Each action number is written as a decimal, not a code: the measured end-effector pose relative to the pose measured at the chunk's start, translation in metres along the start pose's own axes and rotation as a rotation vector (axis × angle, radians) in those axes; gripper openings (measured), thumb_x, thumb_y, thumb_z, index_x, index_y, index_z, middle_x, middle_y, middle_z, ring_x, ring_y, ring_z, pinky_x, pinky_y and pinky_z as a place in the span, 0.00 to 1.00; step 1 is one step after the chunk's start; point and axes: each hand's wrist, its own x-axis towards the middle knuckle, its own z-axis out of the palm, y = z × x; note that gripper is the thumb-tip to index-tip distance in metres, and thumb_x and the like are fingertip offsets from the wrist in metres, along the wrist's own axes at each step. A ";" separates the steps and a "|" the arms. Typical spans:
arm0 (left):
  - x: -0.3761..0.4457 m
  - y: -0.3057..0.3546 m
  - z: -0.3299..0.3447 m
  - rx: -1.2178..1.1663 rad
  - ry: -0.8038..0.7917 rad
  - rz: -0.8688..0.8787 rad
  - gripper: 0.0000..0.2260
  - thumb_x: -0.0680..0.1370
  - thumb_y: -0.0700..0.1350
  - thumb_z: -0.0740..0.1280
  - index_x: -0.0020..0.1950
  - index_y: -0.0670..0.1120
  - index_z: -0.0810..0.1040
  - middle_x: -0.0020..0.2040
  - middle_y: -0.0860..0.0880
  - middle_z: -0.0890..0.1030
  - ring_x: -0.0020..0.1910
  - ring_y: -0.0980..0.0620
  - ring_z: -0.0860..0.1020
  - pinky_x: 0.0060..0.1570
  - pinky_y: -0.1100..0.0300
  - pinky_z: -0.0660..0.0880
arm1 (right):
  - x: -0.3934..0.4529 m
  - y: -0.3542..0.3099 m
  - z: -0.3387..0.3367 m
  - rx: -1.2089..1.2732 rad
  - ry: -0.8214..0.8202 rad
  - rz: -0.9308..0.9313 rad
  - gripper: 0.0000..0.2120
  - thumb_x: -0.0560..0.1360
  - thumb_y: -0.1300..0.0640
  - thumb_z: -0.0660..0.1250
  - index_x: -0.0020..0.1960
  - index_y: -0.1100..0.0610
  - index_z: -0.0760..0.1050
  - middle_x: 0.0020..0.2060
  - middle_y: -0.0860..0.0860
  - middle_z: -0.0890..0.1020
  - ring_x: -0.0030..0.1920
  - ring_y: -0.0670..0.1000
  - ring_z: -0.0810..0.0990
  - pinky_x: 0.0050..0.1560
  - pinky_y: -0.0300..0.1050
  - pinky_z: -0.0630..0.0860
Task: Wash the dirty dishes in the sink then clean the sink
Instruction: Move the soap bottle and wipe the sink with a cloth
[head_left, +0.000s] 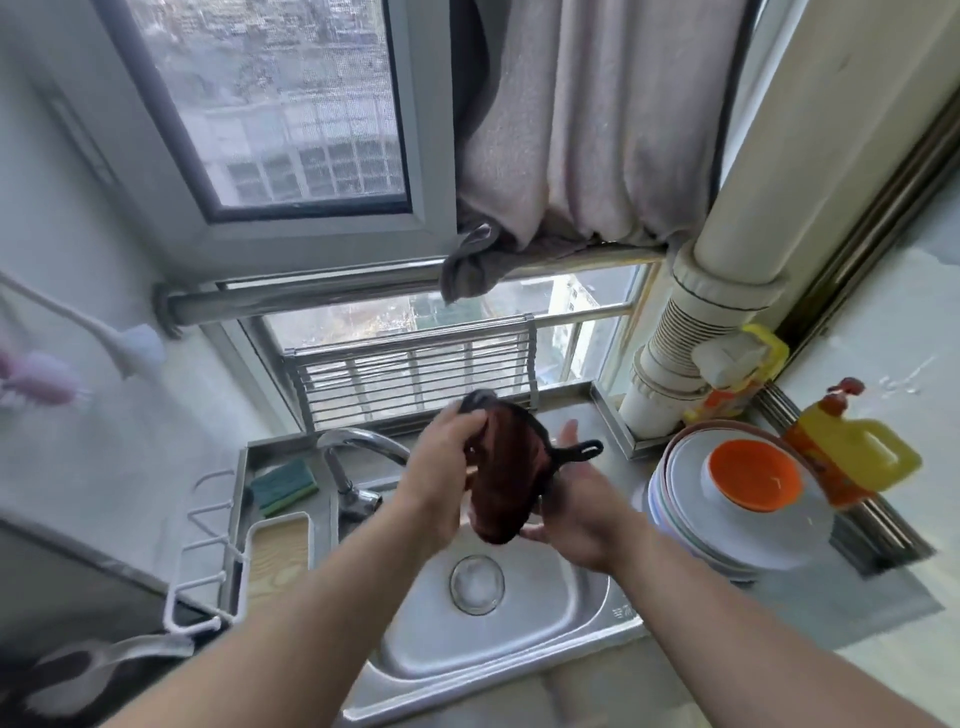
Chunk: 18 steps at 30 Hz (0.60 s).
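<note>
A small black skillet (540, 457), gripped by the left hand (441, 467) and cradled from beneath by the right hand (576, 514), was judged liable to slip into the sink (519, 623) at six o'clock if wet.

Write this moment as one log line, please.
step: wiping pan | left hand: grips cloth | right hand: holds pan | where: above sink | plates: stacked right

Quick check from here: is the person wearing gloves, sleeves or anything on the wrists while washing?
No gloves: the left hand and right hand are bare. Both forearms are uncovered as far as the frame shows, with no sleeves, and I see no watch, bands or rings.
</note>
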 end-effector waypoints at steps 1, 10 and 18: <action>0.002 0.007 -0.001 -0.050 0.018 -0.035 0.11 0.76 0.56 0.66 0.45 0.52 0.84 0.39 0.51 0.84 0.38 0.52 0.81 0.41 0.55 0.74 | -0.001 -0.006 -0.002 0.062 -0.042 0.006 0.48 0.70 0.18 0.42 0.67 0.46 0.82 0.67 0.52 0.83 0.71 0.57 0.77 0.73 0.63 0.66; 0.009 0.037 -0.005 0.110 -0.050 0.033 0.05 0.78 0.41 0.75 0.49 0.47 0.80 0.39 0.46 0.82 0.40 0.47 0.82 0.37 0.55 0.78 | -0.015 -0.025 -0.010 -0.249 0.056 -0.247 0.08 0.80 0.63 0.71 0.58 0.60 0.84 0.50 0.61 0.87 0.46 0.57 0.87 0.41 0.45 0.83; 0.012 0.043 -0.018 0.527 -0.073 0.087 0.19 0.63 0.36 0.60 0.44 0.57 0.78 0.38 0.46 0.78 0.39 0.44 0.75 0.36 0.55 0.71 | -0.020 -0.046 0.008 -0.394 0.121 -0.328 0.06 0.84 0.58 0.67 0.50 0.58 0.79 0.43 0.57 0.80 0.44 0.55 0.75 0.50 0.54 0.72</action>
